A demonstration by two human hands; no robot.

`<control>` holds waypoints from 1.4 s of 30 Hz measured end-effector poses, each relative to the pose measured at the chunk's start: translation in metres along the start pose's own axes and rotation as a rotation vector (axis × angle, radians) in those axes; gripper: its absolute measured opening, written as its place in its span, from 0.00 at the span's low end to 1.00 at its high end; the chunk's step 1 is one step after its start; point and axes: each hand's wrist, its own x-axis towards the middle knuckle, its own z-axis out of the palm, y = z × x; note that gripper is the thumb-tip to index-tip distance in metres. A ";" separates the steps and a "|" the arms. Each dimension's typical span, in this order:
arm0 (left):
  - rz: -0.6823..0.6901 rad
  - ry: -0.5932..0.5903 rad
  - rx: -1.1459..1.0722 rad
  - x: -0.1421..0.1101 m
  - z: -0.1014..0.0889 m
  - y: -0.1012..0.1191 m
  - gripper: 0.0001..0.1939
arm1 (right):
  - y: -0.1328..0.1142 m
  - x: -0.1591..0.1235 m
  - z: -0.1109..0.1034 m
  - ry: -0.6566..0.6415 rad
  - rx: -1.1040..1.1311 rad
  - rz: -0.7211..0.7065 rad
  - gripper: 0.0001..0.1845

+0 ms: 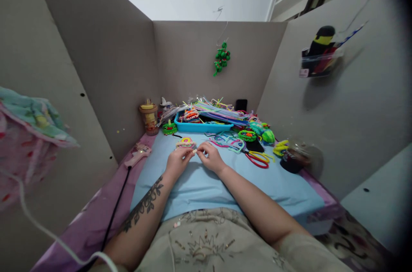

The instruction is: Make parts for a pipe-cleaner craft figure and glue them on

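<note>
Left hand (178, 161) is pinching a tiny pale bit (194, 151); right hand (210, 157) has fingertips bunched beside it, can't tell if gripping. Something that small could slip if the pinch loosens, maybe landing by the colourful fuzzy piece (186, 140) just beyond.

Two hands (177, 162) (211, 158), one blue tray (204, 127), one pink glue gun (138, 155), one lidded cup (149, 118) and one green hanging ornament (222, 58) are seen.

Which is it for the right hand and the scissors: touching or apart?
Apart. The head view shows blue cloth between the right hand and the scissors.
</note>
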 end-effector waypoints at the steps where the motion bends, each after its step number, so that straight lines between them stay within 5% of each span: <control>1: 0.004 -0.008 0.002 0.000 0.000 0.000 0.10 | 0.000 0.000 0.001 -0.001 -0.007 -0.003 0.04; 10: -0.101 0.042 0.040 -0.001 -0.002 -0.003 0.09 | 0.003 0.002 -0.001 0.088 -0.067 -0.038 0.06; 23: -0.094 -0.004 -0.064 -0.002 0.004 -0.006 0.14 | 0.002 -0.003 0.001 -0.009 -0.009 -0.035 0.08; 29: -0.021 -0.040 -0.009 -0.001 0.001 -0.001 0.09 | 0.000 -0.002 0.001 -0.015 0.005 -0.048 0.05; 42: -0.120 -0.018 -0.051 0.000 0.001 -0.008 0.13 | 0.007 0.001 -0.005 0.129 0.036 0.045 0.05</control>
